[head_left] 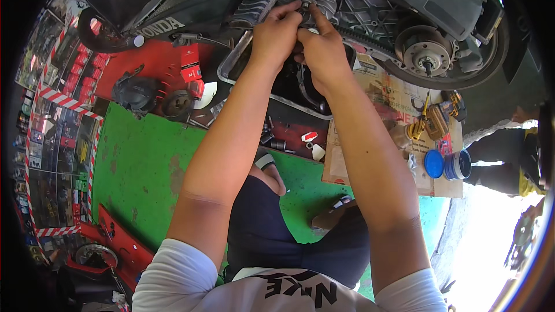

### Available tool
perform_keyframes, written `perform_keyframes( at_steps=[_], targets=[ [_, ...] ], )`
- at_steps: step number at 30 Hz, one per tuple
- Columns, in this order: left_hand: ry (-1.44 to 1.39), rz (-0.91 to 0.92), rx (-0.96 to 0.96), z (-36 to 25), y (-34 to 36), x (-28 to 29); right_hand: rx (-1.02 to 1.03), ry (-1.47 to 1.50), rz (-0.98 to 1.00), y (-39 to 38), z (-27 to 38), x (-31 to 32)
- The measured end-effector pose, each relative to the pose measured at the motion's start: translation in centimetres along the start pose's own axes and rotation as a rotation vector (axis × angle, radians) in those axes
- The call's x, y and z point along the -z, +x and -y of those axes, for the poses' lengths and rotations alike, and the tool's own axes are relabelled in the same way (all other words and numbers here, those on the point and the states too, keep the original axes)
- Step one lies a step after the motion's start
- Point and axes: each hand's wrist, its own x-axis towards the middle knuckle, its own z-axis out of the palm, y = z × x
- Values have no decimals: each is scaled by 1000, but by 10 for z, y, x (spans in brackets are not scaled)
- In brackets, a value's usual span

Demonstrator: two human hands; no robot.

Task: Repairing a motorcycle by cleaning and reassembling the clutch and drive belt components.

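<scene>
Both arms reach up to an opened scooter drive case (370, 17). My left hand (276, 33) has thumb and forefinger pinched at the hub centre of the finned variator fan plate (324, 1); whatever small part lies between the fingertips cannot be made out. Beside it, my right hand (325, 52) stretches its forefinger to the same hub, with the thumb bent and the other fingers curled in, their grip partly hidden. A dark toothed drive belt (361, 37) runs rightward from the plate. Under my hands sits a metal-rimmed tray (227, 69) with dark parts in it.
At right, the clutch hub (426, 58) sits by the rear wheel. On cardboard (341, 162) lie a yellow-and-black power tool (436, 120), a blue lid (433, 164) and a blue tub (458, 165). Left are a black cover (136, 91), several sockets (277, 144) and a glass display case (58, 156).
</scene>
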Motion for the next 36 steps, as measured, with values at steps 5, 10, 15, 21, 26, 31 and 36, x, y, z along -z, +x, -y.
perform_keyframes(
  at_steps=[5,10,15,21,26,31,36],
  targets=[
    [15,27,38,6,6,1,26,144,2,6,-8,3],
    [-12,37,77,7,7,2,41,142,-7,10,-14,2],
    [-2,25,11,9,7,3,54,133,-2,8,-13,1],
    [-7,29,4,10,9,1,61,98,-6,9,-14,2],
    [13,16,-32,10,8,-1,66,90,-9,8,-15,1],
    [-21,6,0,4,6,-3,68,82,-16,9,-13,3],
    [-45,11,5,4,5,-2,52,72,-9,5,-10,3]
  ],
)
